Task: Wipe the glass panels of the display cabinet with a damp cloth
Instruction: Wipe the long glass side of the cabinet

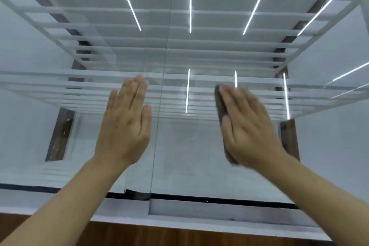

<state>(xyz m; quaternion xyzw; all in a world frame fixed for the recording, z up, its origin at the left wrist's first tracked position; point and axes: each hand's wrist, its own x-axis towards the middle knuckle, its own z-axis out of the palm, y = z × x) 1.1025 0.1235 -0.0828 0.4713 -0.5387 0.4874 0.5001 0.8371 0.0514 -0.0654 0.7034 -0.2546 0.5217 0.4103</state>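
Cloth: dark grey, mostly hidden under the right hand; only its left edge shows, from by the fingertips down to near the wrist; it sits pressed flat on the right glass panel, approx mid-height. Judged soft, limp & light; damp per task, so it should cling to glass & glide w/ little force; no pinch needed, best driven w/ a flat palm spread over it, as here. Right hand is open, fingers straight & together, pushing the cloth onto the pane; hand is motion-blurred, so finer detail can't be told.

Left hand: open, fingers straight, holds nothing; looks to rest flat on the left glass panel, just left of where the panes overlap; prob. bracing it.

Glass: stiff, smooth, fragile; slippery once wet; panes sit in a dark bottom track, so they may slide sideways under a hard push; press evenly, away from the bare edge.

Count: 1 cloth; 2 glass panels in view, overlapping near centre; 2 hands, both on glass, well apart; 1 track; several bright light strips show in/through the glass, exact no. unclear.
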